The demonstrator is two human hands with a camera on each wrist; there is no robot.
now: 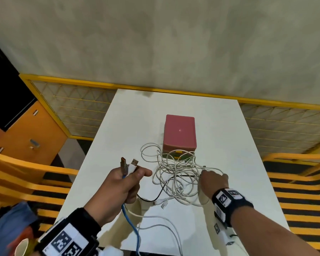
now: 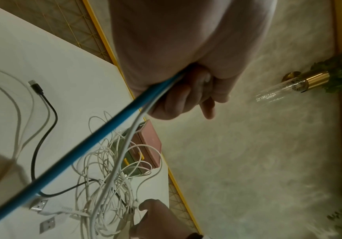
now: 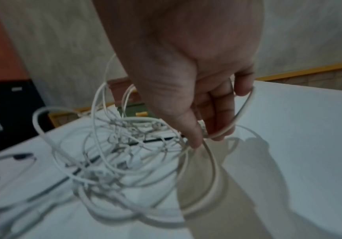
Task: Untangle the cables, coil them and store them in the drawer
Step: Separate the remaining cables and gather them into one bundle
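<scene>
My left hand [image 1: 133, 174] is raised over the white table [image 1: 229, 137] and grips a blue cable [image 1: 131, 222] and a white cable [image 1: 161, 218] just below their USB plugs [image 1: 129, 165]. Both cables trail down over the near table edge. A tangle of white cables [image 1: 174, 174] lies in front of the pink drawer box [image 1: 179, 133], with a black cable [image 1: 155, 195] running through it. My right hand [image 1: 211, 172] reaches into the tangle's right side. Its fingers [image 3: 223, 113] curl round a white loop [image 3: 245, 105]. The box's green drawer fronts with yellow handles [image 1: 178, 151] are partly hidden by cables.
Loose USB plugs [image 1: 162, 203] lie near the table's front. A paper cup [image 1: 21, 247] shows at lower left. Yellow railings [image 1: 294, 105] and mesh panels stand behind the table, and an orange cabinet [image 1: 26, 130] is at far left.
</scene>
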